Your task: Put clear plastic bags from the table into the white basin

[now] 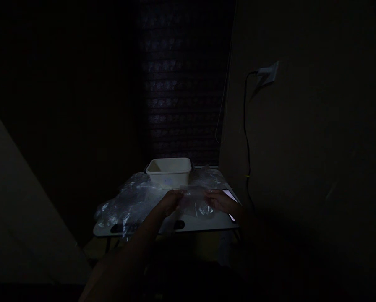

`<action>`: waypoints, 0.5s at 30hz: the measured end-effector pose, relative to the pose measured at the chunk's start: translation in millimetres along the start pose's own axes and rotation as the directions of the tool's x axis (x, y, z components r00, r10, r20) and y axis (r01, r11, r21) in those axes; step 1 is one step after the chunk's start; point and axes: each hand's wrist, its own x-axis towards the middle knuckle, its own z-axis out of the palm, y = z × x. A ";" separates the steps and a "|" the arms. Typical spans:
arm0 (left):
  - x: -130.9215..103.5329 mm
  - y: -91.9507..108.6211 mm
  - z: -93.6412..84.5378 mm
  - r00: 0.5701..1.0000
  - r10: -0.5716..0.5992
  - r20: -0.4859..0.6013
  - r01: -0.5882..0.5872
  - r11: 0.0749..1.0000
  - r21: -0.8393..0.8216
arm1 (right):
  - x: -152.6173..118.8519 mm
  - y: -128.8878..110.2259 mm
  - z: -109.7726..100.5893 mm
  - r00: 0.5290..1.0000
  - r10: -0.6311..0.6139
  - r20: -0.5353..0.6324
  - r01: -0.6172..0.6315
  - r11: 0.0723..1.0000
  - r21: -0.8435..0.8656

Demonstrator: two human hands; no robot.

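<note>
Between my two hands a clear plastic bag (194, 203) is stretched out above the small table. My left hand (172, 201) is closed on its left edge, the thumb on top. My right hand (220, 200) pinches the right edge of the same bag. Just behind the bag stands a cream plastic basin (171, 178) with a faint bluish mark on its front; how much it holds cannot be seen. More clear plastic bags (128, 203) lie heaped on the left of the table, some hanging over the front edge. The scene is very dark.
The white folding table (200, 224) has dark cutouts along its front. A phone with a lit screen (230, 201) lies at its right edge, partly behind my right hand. A black cable (246, 126) hangs from a wall socket (270, 74). Blinds (175, 84) cover the back.
</note>
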 end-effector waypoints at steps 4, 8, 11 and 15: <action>-3.2 5.7 -2.2 1.000 -0.021 0.008 0.021 1.000 0.001 | -0.5 -2.2 -1.4 1.000 -0.018 0.018 0.017 1.000 0.016; -3.1 8.4 -6.4 0.998 -0.049 0.030 0.048 0.999 0.010 | -2.0 -4.6 -2.4 0.999 -0.044 0.029 0.043 0.999 0.018; -2.5 7.4 -7.4 0.998 -0.059 0.018 0.059 0.998 0.016 | -2.1 -3.9 -4.1 0.998 -0.051 0.022 0.051 0.999 0.001; -0.6 2.8 -6.6 0.999 -0.047 -0.010 0.047 0.999 0.002 | -0.8 -1.3 -6.1 0.997 -0.062 0.036 0.064 0.997 -0.046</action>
